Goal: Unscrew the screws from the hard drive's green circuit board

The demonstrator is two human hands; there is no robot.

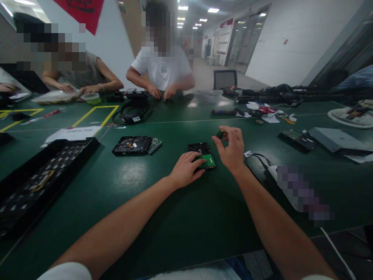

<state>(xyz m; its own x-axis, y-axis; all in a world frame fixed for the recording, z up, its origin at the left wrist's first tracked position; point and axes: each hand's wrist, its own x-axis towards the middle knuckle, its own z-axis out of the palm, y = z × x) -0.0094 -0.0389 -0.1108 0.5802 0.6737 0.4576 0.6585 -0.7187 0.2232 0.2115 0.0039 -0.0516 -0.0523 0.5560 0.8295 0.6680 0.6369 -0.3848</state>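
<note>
In the middle of the table lies a hard drive (206, 160), its green circuit board facing up and a black part at its far end. My left hand (189, 168) rests over its left side, fingers on the board and thumb along the near edge, holding it down. Just right of the drive, my right hand (232, 149) is raised above the table. Between its thumb and fingers is a small black-and-yellow object (222, 134), possibly a screwdriver handle, mostly covered by the fingers.
Another hard drive (132, 145) lies to the left, beside a loose circuit board (155, 146). A long black tray (87, 149) fills the far left. At right are a phone with a cable (287, 186), another drive (298, 140) and a grey metal case (339, 140). Two people sit opposite.
</note>
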